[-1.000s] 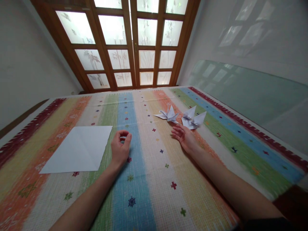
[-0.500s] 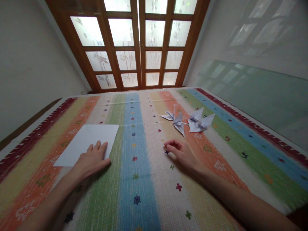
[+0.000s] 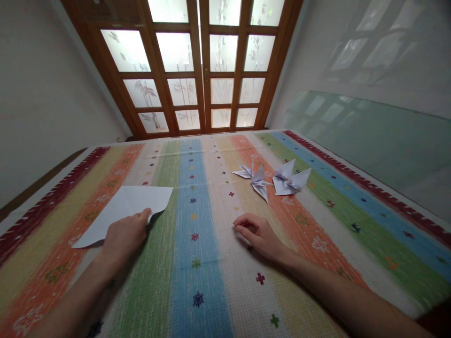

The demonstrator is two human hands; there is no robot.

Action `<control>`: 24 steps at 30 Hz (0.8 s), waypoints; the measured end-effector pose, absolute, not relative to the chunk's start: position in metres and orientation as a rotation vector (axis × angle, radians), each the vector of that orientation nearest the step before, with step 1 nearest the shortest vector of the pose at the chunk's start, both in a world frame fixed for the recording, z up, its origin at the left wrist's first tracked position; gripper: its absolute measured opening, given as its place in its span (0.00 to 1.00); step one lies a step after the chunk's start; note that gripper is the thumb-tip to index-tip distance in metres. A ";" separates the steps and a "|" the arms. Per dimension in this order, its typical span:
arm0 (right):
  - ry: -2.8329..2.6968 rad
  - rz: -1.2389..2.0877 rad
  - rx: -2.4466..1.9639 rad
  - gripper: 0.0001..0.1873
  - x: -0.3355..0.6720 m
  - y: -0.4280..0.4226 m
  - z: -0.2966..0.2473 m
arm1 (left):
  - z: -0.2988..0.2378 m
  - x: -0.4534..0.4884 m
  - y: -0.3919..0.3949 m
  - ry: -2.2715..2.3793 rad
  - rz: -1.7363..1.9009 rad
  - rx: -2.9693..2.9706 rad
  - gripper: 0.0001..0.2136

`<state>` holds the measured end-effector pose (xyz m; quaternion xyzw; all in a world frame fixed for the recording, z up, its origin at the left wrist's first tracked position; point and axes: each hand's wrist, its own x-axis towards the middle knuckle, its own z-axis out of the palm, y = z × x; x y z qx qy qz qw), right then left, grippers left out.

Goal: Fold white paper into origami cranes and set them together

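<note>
A white sheet of paper [image 3: 123,206] lies on the striped tablecloth [image 3: 207,281] at the left. My left hand [image 3: 123,237] pinches the sheet's near right corner, and that edge is lifted and curled. My right hand [image 3: 255,234] rests on the cloth at the middle, fingers curled loosely, nothing visible in it. Beyond it stand two white folded paper cranes, one [image 3: 255,178] to the left and one [image 3: 291,178] to the right, touching or almost touching.
Wooden doors with frosted glass panes [image 3: 197,70] stand behind the table's far edge. A pale wall with a green glass panel [image 3: 369,136] runs along the right side. A white wall is at the left.
My left hand went from the table's middle to the sheet, lay flat on it, and now pinches its corner and lifts it. My right hand drew back from the cranes and curled.
</note>
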<state>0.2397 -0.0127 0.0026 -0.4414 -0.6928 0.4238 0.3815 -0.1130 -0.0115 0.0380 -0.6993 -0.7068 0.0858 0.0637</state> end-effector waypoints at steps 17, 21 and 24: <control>-2.040 0.135 -0.910 0.25 0.245 -0.019 -0.002 | 0.042 -0.033 -0.025 -0.971 -0.669 -2.328 0.13; -2.244 -0.200 -0.789 0.19 0.251 -0.016 0.005 | 0.033 -0.007 -0.032 -0.707 -0.896 -2.556 0.11; -2.403 -0.168 -0.687 0.11 0.257 -0.012 0.006 | 0.022 -0.008 -0.033 -0.629 -0.912 -2.723 0.12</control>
